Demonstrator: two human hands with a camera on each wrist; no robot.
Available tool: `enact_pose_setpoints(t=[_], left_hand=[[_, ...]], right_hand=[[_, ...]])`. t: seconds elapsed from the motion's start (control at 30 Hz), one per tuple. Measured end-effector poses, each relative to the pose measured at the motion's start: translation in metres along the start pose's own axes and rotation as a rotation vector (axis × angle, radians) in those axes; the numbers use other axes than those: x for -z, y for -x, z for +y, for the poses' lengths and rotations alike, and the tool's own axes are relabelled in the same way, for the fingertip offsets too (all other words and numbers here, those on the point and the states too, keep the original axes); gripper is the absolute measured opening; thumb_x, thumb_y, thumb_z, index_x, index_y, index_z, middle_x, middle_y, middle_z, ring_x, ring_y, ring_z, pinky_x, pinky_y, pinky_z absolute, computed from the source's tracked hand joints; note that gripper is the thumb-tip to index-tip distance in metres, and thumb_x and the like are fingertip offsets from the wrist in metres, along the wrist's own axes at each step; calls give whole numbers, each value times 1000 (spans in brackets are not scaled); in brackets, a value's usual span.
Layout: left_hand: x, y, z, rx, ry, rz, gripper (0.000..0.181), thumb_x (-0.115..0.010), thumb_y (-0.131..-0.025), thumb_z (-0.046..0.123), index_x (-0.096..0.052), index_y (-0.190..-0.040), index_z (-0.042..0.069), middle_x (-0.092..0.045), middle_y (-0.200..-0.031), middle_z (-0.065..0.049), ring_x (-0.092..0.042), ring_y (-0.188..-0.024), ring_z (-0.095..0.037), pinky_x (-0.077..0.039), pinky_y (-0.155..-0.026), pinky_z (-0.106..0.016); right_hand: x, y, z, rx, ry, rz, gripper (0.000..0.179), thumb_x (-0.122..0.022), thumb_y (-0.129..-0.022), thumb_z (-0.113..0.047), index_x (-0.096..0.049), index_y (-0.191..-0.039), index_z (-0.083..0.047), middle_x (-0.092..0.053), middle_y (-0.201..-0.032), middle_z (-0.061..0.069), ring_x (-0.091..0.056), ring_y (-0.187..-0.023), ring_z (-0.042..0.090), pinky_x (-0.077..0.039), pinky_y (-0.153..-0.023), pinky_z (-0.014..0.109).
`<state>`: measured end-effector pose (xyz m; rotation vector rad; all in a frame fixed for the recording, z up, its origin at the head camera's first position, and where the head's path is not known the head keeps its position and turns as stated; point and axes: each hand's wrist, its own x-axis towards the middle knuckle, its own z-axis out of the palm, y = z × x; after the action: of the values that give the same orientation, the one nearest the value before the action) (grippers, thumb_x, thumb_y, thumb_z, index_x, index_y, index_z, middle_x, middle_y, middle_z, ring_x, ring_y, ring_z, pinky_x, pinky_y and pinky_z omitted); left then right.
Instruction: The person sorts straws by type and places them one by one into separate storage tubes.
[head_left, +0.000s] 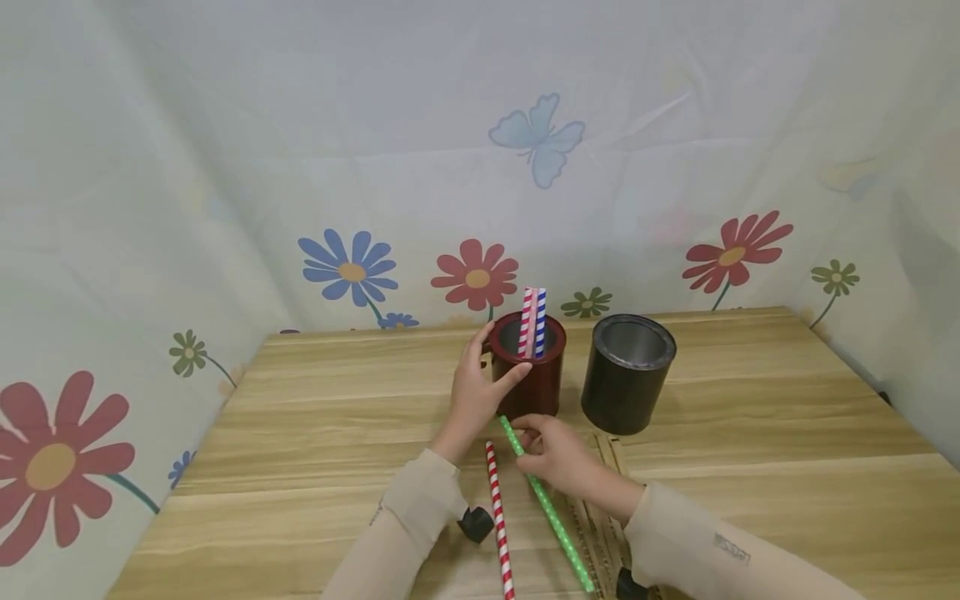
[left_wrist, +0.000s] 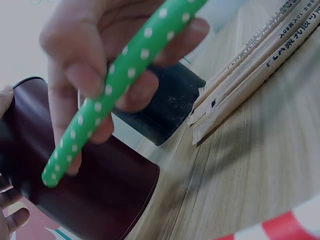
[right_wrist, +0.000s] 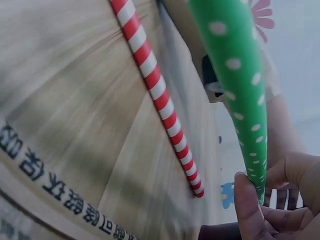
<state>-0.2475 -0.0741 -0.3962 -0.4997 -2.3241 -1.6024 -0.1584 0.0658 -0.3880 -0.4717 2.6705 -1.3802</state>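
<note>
My left hand (head_left: 477, 379) grips the dark red mug (head_left: 536, 387) on its left, handle side, with the thumb on the front and fingers by the rim. Inside the mug stand striped paper straws (head_left: 532, 321), red-and-white and blue-and-white, with a pink one between. Just in front of the mug, my right hand (head_left: 558, 454) pinches a green straw with white dots (head_left: 555, 521) near its far end. That straw slants above the table, as the right wrist view shows. Left of it lies a red-and-white striped straw (head_left: 497, 500) on the wood.
A black mug (head_left: 626, 396) stands to the right of the red one. Brown paper-wrapped straws (left_wrist: 255, 75) with printed lettering lie on the table beneath my right forearm. Behind the wooden table (head_left: 360, 400) hangs a flowered cloth (head_left: 420, 167).
</note>
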Motion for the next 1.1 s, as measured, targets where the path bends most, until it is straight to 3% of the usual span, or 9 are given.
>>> enact_pose_setpoints(t=[0.3,0.53,0.77,1.1], left_hand=[[0,1,1,-13,8,-2,102,-64,-73,72,-34,-148,9,-46,-143,-14,-48,-124,-29,-43,-102,-51],[0,1,2,-30,7,14,101,-64,-73,72,-36,-147,9,-48,-141,-15,-49,-122,-30,-43,-100,-53],[1,1,3,-21,3,7,99,-66,-75,68,-35,-147,8,-47,-141,-15,-49,-123,-31,-43,-101,-51],[1,1,2,-15,4,7,98,-67,-75,67,-35,-147,8,-48,-141,-15,-50,-123,-29,-44,-100,-49]], right_hand=[[22,19,0,24,-44,-7,47,-60,-76,1,-56,-122,11,-58,-90,12,-49,-54,6,-47,-43,23],[45,26,-7,65,-7,44,47,-57,-77,1,-56,-122,12,-59,-93,11,-51,-63,4,-48,-45,23],[70,22,-21,98,-20,68,47,-55,-83,2,-51,-129,9,-59,-96,14,-54,-72,9,-52,-48,30],[97,1,-33,126,0,143,48,-52,-87,1,-46,-135,5,-56,-99,16,-57,-70,12,-53,-51,29]])
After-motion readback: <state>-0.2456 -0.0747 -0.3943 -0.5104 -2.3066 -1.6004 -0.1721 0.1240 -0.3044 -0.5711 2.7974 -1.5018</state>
